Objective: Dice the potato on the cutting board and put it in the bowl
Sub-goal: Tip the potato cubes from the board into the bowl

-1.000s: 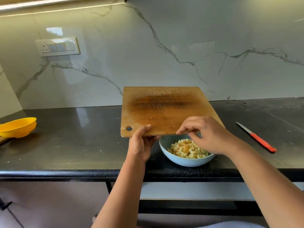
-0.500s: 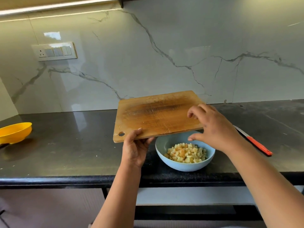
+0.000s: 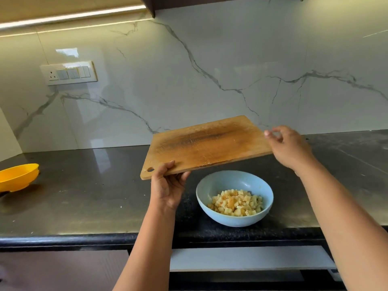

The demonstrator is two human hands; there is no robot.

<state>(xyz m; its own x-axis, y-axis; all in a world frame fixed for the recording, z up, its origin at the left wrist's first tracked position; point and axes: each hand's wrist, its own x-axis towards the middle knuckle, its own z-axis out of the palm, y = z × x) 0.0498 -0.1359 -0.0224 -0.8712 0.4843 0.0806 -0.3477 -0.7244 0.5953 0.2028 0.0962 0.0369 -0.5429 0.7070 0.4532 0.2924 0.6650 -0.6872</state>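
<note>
Forearms reach in from the bottom edge toward a dark, speckled counter (image 3: 84,198). Nearest the front edge of the counter sits a pale blue bowl (image 3: 212,185), upright, holding a heap of small diced potato (image 3: 236,203) cubes, some with orange-brown flecks. Just left of the bowl, the left hand (image 3: 167,185) grips the near edge of a wooden cutting board (image 3: 207,145), thumb on top near a round hanging hole at the corner, fingers curled beneath. The board is lifted off the counter and tilted, its left end lower and its right end raised; it hovers above and behind the bowl without touching it. Its worn top face, darkly stained through the middle, carries no potato pieces. At the board's raised right edge is the right hand (image 3: 287,147), fingers loosely curled and spread, holding nothing; whether it touches the board edge is unclear. Far to the left on the counter rests a yellow dish (image 3: 16,177), well apart from everything else. Behind the counter rises a glossy white marble wall (image 3: 210,70) with grey veins, with a switch panel (image 3: 69,72) set into it on the left. A strip light (image 3: 71,16) glows under a cabinet at the top.
</note>
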